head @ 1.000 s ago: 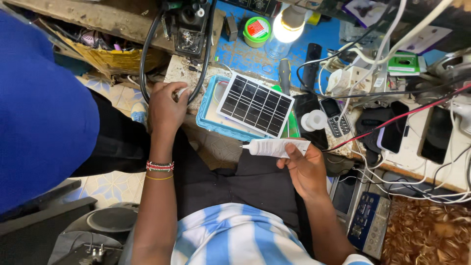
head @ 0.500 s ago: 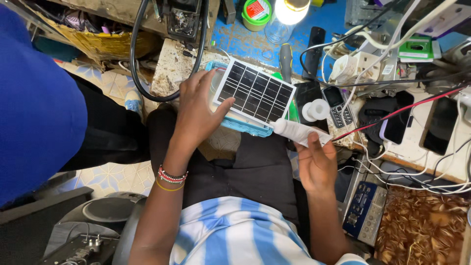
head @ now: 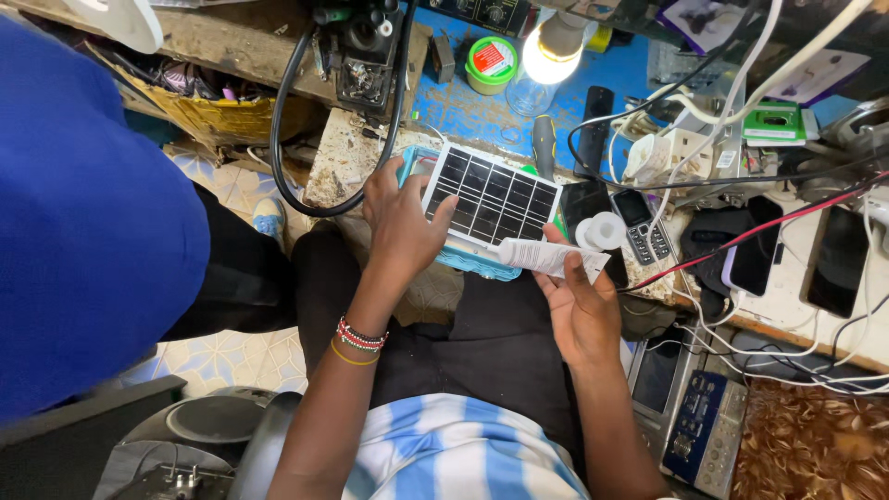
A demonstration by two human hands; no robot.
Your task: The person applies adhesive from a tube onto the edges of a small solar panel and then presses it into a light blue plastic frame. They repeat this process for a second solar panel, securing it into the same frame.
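My left hand (head: 400, 222) grips the left edge of a small solar panel (head: 491, 196) mounted on a light blue case, which rests at the edge of the blue workbench (head: 463, 111) above my lap. My right hand (head: 579, 301) holds a white glue tube (head: 546, 257), its nozzle end pointing left at the panel's lower edge. Beaded bracelets circle my left wrist.
A lit bulb (head: 551, 51), a green-lidded tin (head: 491, 60), a screwdriver (head: 544, 143), a keypad phone (head: 639, 222), several other phones and tangled cables crowd the bench. A person in a blue top (head: 83, 213) stands at the left. A thick black cable (head: 287, 157) loops down.
My left hand moved from the bench's left side onto the solar panel. My right hand brought the white tube up toward the panel's lower edge.
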